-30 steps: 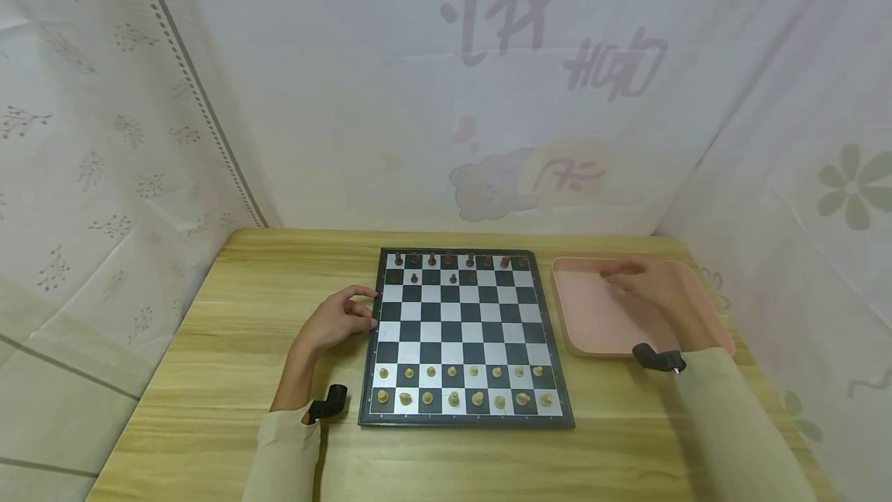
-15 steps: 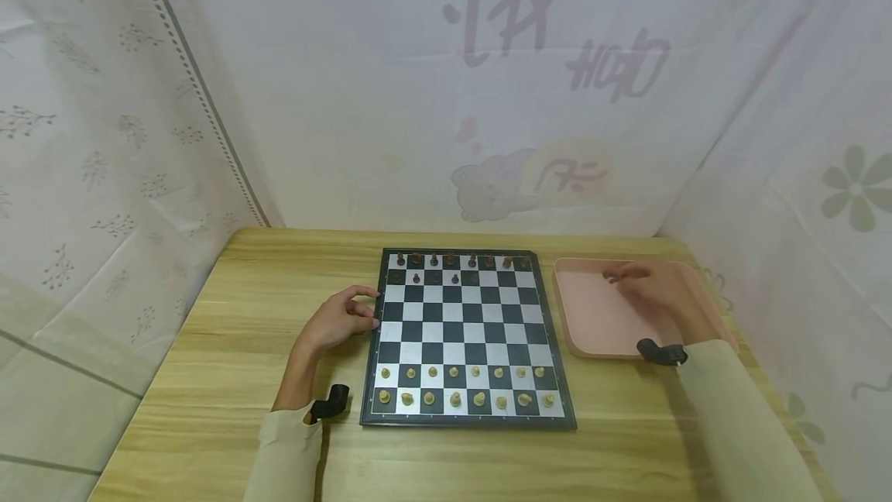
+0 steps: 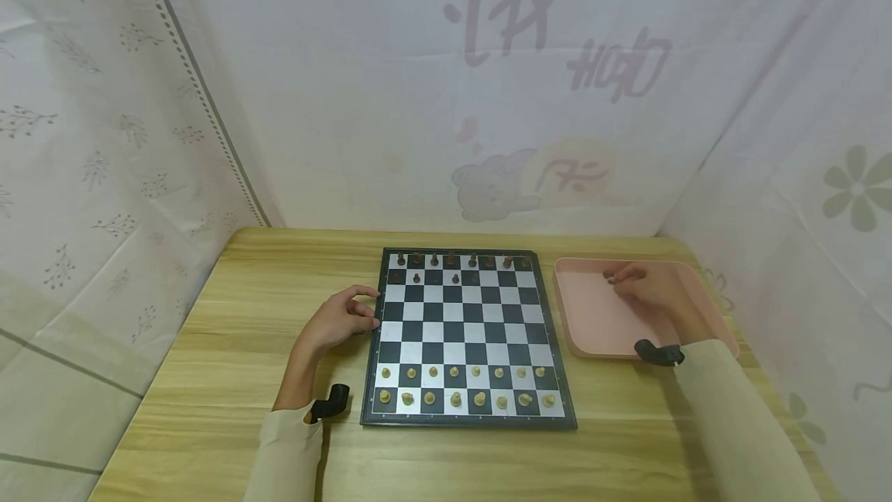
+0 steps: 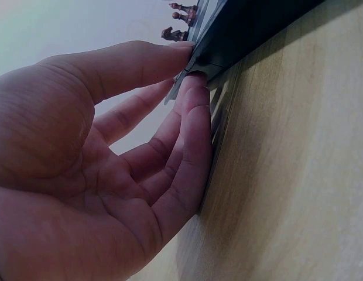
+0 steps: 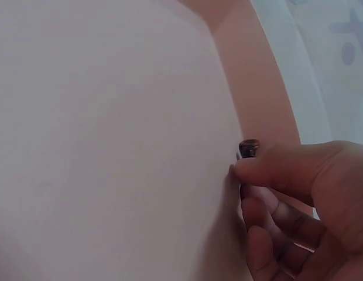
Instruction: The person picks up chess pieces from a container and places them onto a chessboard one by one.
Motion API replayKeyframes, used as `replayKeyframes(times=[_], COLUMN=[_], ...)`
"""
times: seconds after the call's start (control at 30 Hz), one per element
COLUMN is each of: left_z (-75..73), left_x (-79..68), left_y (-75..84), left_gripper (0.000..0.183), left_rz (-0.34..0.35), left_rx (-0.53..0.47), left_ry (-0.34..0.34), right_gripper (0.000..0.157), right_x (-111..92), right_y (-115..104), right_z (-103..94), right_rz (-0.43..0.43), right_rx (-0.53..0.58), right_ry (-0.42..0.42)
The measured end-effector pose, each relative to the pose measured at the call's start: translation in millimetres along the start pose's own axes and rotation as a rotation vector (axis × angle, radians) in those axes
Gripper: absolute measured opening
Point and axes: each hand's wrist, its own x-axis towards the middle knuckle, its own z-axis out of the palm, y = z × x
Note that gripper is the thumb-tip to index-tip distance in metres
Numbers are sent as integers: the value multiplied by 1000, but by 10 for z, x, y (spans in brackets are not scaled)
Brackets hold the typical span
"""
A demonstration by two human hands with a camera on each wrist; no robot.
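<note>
On the table lies a black-and-white chessboard [image 3: 462, 312]. Pale chess pieces [image 3: 456, 399] fill its two near rows, and dark chess pieces [image 3: 451, 260] stand at the far side. My left hand [image 3: 339, 321] holds the board's left edge; in the left wrist view, the thumb and fingertips meet around that dark edge. Over the pink tray [image 3: 577, 343], my right hand [image 3: 648, 289] pinches a small dark chess piece [image 5: 249, 147] between thumb and fingers. Its base end sticks out past the thumb, while the rest is hidden by the fingers.
The tray sits just right of the board, and its raised rim shows close beside my right hand in the right wrist view. Behind the wooden table [image 3: 279, 269] hangs a printed white cloth [image 3: 348, 99], which also encloses both sides.
My right hand's fingers, blurred a second ago, are now steadier over the tray, with the dark chess piece visible at their tips. My left hand stays at the board's edge.
</note>
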Motion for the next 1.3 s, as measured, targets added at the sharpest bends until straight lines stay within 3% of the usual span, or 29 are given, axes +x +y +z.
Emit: replayKeyframes(times=[0.33,0.5,0.63,0.8,1.0,1.3], left_z=[2,-3,-1,3,-2,-8], left_x=[-7,-12,-15,-18,-16,-2], left_y=[12,12,12,18,5,14], left_gripper=[51,51,51,50,51,50], left_rz=[-7,-1,3,3,1,-7], left_rx=[17,11,15,15,6,2], left_ry=[3,0,1,1,-1,-5], right_gripper=[28,31,32,32,33,30], right_x=[-60,-80,-93,-102,-93,-34], right_y=[24,-39,-105,-171,-316,-669], right_z=[17,21,29,57,119,230], right_rz=[26,61,40,52,42,-35], right_rx=[57,37,35,91,99,199], right_ry=[27,65,75,101,117,91])
